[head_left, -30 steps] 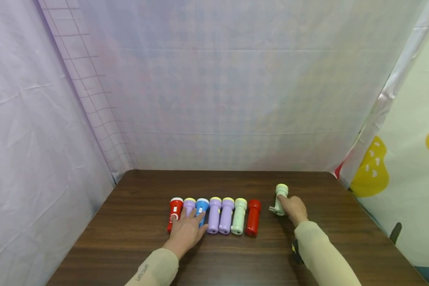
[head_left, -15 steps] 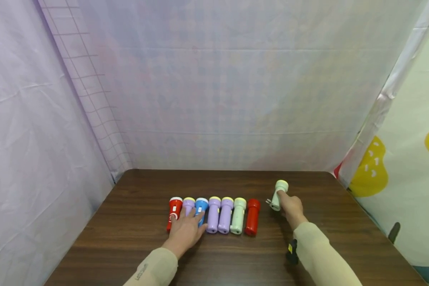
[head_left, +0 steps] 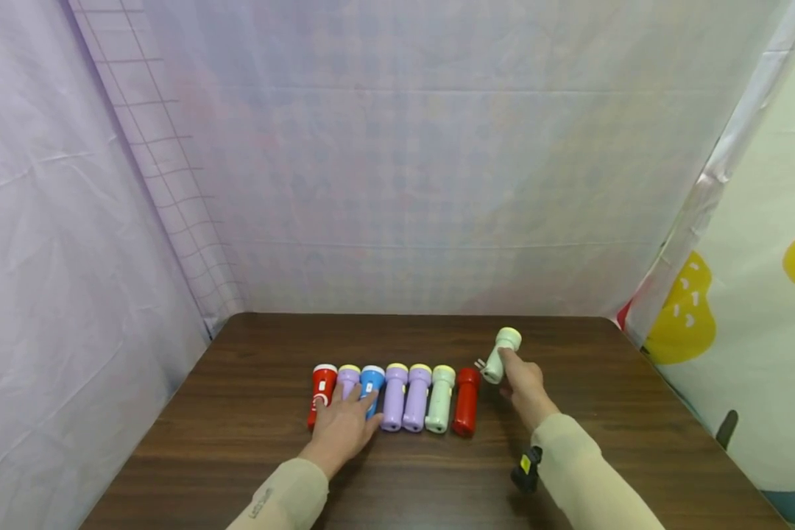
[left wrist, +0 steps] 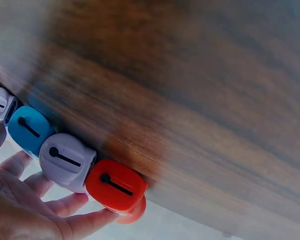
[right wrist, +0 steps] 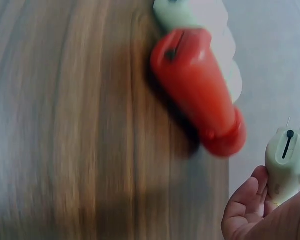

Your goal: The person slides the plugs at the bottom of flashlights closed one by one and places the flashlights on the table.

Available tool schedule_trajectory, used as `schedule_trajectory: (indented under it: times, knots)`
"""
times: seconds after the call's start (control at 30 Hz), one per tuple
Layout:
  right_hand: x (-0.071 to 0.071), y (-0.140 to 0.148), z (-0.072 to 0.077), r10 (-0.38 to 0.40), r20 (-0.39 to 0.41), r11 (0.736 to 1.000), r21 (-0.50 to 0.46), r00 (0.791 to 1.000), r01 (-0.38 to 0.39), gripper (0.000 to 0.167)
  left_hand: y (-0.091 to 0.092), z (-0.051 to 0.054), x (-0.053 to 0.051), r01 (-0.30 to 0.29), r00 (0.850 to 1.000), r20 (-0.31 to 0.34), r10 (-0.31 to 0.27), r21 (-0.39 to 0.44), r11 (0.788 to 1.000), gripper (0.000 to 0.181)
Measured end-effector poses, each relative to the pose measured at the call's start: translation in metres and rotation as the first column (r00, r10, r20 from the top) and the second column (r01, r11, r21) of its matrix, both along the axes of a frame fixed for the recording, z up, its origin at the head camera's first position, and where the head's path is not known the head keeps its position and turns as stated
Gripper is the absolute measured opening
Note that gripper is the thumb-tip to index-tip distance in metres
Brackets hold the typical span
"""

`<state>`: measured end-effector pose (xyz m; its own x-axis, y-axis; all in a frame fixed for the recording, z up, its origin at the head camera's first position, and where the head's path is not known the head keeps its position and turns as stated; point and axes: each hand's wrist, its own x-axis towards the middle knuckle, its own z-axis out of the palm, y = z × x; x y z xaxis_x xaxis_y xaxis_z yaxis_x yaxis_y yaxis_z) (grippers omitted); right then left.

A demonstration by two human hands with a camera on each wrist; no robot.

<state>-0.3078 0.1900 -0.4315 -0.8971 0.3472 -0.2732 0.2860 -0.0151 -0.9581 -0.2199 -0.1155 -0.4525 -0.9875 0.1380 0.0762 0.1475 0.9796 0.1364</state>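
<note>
My right hand (head_left: 525,384) grips a pale green flashlight (right wrist: 286,160) with a yellow rim; two plug prongs (right wrist: 295,122) stick out near its tail. It is raised, right of a row of flashlights. My left hand (head_left: 341,427) lies with spread, straight fingers over the row's left end. Beneath or beside those fingers are a red flashlight with a white rim (head_left: 323,379), a purple one (left wrist: 66,157) and a blue one (head_left: 372,379). Farther right lie two purple flashlights (head_left: 394,397), a second pale green flashlight (head_left: 440,397) and an all-red flashlight (head_left: 466,401).
The row lies on a dark brown wooden table (head_left: 252,346). A pale curtain (head_left: 397,184) hangs behind its far edge, with more cloth at both sides. A black strap device (head_left: 526,470) hangs from the right wrist.
My right hand has lifted the pale green flashlight and brought it left, nearer the all-red one, with its tail swung leftward. The left hand stays on the row.
</note>
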Motion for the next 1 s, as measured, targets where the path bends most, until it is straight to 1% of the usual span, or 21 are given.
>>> schedule_trajectory:
  times: [0.13,0.37,0.6,0.87,1.0]
  knots:
    - [0.004,-0.012,0.004,0.017,0.003,0.998,-0.06,1.0,-0.017,0.048,0.0,0.0,0.0,0.001,1.0,-0.009,-0.001,0.003,1.0,0.051]
    - [0.014,-0.03,0.006,0.05,0.001,0.987,-0.152,0.999,-0.049,0.039,0.0,0.0,0.0,-0.003,1.0,0.002,0.003,-0.001,1.0,0.053]
    - [0.022,-0.043,0.008,0.049,-0.002,0.963,-0.265,0.999,-0.048,0.034,-0.001,0.0,-0.001,-0.005,1.0,-0.004,0.005,0.006,1.0,0.053]
    - [0.031,-0.058,0.013,0.073,-0.01,0.95,-0.302,0.997,-0.073,0.032,-0.002,-0.003,-0.002,-0.008,1.0,-0.002,0.008,0.021,1.0,0.052]
    - [0.035,-0.065,0.013,0.078,-0.009,0.943,-0.322,0.997,-0.077,0.031,-0.002,-0.004,-0.002,0.007,0.999,-0.033,-0.007,0.027,1.0,0.051]
